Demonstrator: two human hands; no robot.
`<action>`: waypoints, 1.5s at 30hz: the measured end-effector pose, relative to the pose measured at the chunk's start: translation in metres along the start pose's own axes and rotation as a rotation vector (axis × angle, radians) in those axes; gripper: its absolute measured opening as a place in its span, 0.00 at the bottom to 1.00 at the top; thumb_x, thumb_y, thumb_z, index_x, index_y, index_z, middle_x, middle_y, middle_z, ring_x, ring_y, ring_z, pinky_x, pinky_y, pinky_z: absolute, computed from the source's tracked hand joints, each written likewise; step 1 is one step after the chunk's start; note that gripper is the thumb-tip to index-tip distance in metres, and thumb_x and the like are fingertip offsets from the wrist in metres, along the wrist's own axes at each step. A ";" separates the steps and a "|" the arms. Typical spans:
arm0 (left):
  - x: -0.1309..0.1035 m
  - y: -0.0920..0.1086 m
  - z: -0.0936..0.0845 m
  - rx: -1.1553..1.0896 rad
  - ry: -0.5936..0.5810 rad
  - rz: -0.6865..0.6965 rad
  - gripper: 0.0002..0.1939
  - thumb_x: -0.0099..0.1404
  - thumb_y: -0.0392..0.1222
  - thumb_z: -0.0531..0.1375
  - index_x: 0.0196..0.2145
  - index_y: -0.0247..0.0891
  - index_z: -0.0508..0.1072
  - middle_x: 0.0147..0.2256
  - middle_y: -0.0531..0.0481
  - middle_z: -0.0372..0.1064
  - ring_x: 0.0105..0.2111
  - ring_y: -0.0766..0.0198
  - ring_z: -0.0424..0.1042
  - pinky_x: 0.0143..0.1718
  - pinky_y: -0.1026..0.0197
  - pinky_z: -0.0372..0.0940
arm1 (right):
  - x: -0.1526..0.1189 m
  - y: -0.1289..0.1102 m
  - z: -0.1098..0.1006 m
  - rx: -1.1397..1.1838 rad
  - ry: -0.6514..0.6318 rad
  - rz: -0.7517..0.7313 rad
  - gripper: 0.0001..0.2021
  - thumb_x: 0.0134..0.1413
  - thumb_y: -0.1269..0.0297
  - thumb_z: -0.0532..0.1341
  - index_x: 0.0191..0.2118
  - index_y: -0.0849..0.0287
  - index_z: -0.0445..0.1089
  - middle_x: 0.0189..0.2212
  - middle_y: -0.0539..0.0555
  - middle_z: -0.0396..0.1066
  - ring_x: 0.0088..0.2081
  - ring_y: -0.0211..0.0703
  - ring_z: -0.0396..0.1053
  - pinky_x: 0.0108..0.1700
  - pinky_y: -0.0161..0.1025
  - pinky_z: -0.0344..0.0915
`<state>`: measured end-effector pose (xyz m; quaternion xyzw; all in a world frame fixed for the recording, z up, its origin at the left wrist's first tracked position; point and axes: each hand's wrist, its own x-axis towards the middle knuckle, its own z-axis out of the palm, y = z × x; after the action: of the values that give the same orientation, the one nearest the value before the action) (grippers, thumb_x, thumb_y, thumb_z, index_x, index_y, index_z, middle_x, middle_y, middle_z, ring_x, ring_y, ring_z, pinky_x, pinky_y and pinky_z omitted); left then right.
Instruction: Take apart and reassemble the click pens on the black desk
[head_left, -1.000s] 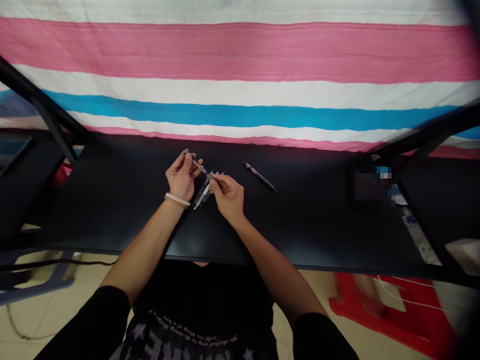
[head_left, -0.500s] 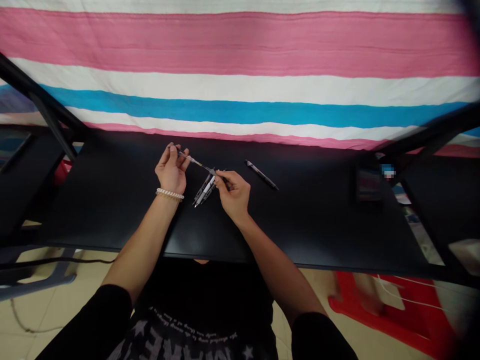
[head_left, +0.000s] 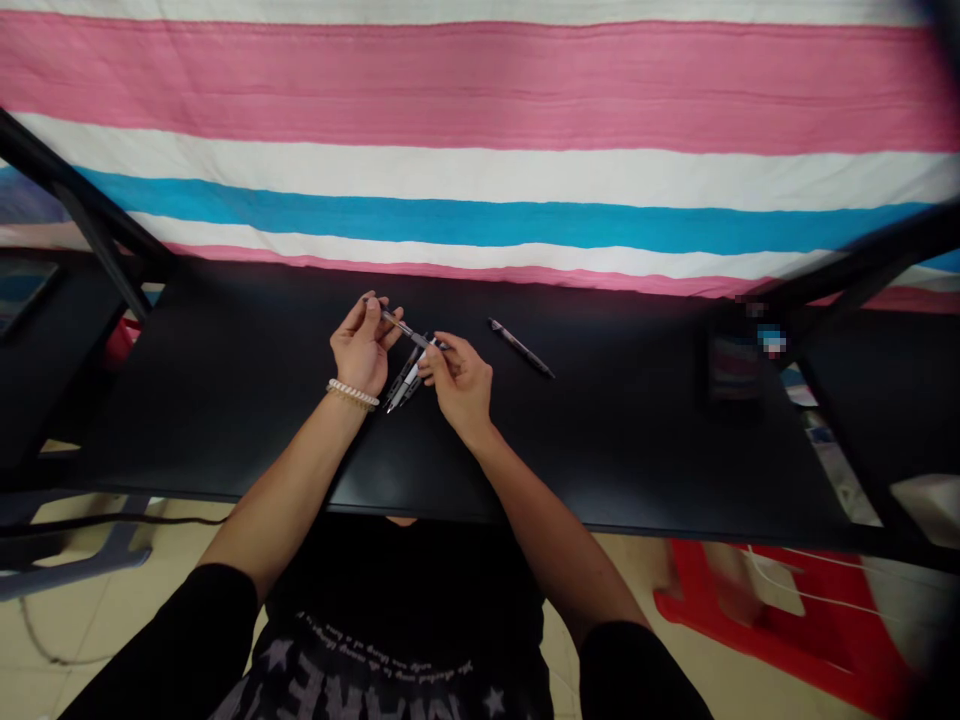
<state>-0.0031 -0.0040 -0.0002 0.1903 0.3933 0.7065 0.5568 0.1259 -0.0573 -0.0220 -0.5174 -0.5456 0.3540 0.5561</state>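
My left hand [head_left: 364, 350] pinches a slim, partly clear pen refill [head_left: 395, 320] between thumb and fingers. Its lower end meets a dark pen barrel [head_left: 421, 341], whose other end sits in the pinched fingers of my right hand [head_left: 461, 380]. The two pieces lie in one slanting line; how far one goes into the other I cannot tell. Below them, several pens [head_left: 405, 384], one with a white barrel, lie side by side on the black table [head_left: 615, 440], partly covered by my right fingers. Another dark pen [head_left: 521, 348] lies alone to the right.
A striped cloth [head_left: 480, 180] hangs behind the table's far edge. Dark metal bars [head_left: 105, 235] rise at both sides. A dark box-like object [head_left: 735, 360] stands at the table's right. On the floor, a red stool [head_left: 780, 620] is at right.
My left hand has moved right and slightly down, towards my right hand. The thin tip that showed between the two pen pieces is now hidden, and the pieces meet.
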 end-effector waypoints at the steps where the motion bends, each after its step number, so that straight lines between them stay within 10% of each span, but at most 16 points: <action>1: 0.001 0.000 -0.001 -0.005 0.004 0.010 0.14 0.55 0.44 0.73 0.38 0.39 0.78 0.39 0.48 0.77 0.34 0.63 0.78 0.38 0.61 0.72 | 0.000 0.002 0.000 0.005 0.000 -0.014 0.17 0.60 0.53 0.63 0.51 0.55 0.72 0.36 0.53 0.78 0.32 0.42 0.78 0.36 0.40 0.76; 9: 0.001 -0.002 -0.001 -0.012 -0.022 0.021 0.12 0.57 0.44 0.72 0.38 0.41 0.79 0.41 0.48 0.77 0.36 0.62 0.78 0.39 0.59 0.72 | 0.001 -0.003 -0.003 0.000 -0.069 0.034 0.18 0.65 0.50 0.55 0.36 0.57 0.74 0.23 0.49 0.74 0.23 0.38 0.74 0.26 0.34 0.72; 14: 0.002 -0.001 -0.002 -0.011 0.001 0.037 0.10 0.58 0.43 0.71 0.38 0.41 0.78 0.40 0.48 0.76 0.36 0.62 0.78 0.41 0.58 0.72 | 0.002 -0.004 -0.003 0.018 0.016 -0.036 0.14 0.58 0.50 0.64 0.42 0.55 0.74 0.36 0.53 0.77 0.32 0.39 0.77 0.35 0.36 0.76; 32: -0.001 -0.001 0.000 0.035 -0.015 0.028 0.12 0.59 0.45 0.70 0.39 0.41 0.78 0.41 0.47 0.75 0.37 0.62 0.78 0.41 0.58 0.71 | 0.002 -0.002 -0.003 -0.023 -0.089 0.027 0.19 0.60 0.46 0.60 0.46 0.56 0.73 0.28 0.51 0.75 0.24 0.37 0.74 0.25 0.34 0.72; 40: -0.003 0.005 0.002 0.009 -0.091 -0.013 0.13 0.58 0.45 0.71 0.39 0.41 0.77 0.41 0.49 0.75 0.36 0.65 0.76 0.40 0.60 0.70 | 0.003 -0.013 -0.007 0.057 -0.260 0.139 0.23 0.64 0.43 0.54 0.33 0.58 0.70 0.17 0.46 0.68 0.14 0.33 0.64 0.17 0.30 0.59; 45: -0.007 0.020 0.009 -0.075 -0.177 -0.164 0.10 0.68 0.49 0.62 0.34 0.41 0.75 0.27 0.53 0.69 0.26 0.70 0.70 0.33 0.65 0.68 | 0.001 -0.012 -0.005 -0.218 -0.258 -0.062 0.19 0.65 0.48 0.54 0.33 0.58 0.72 0.19 0.48 0.69 0.19 0.34 0.66 0.23 0.32 0.61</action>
<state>-0.0073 -0.0089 0.0224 0.1982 0.3303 0.6530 0.6521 0.1292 -0.0602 -0.0100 -0.5079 -0.6633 0.3387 0.4329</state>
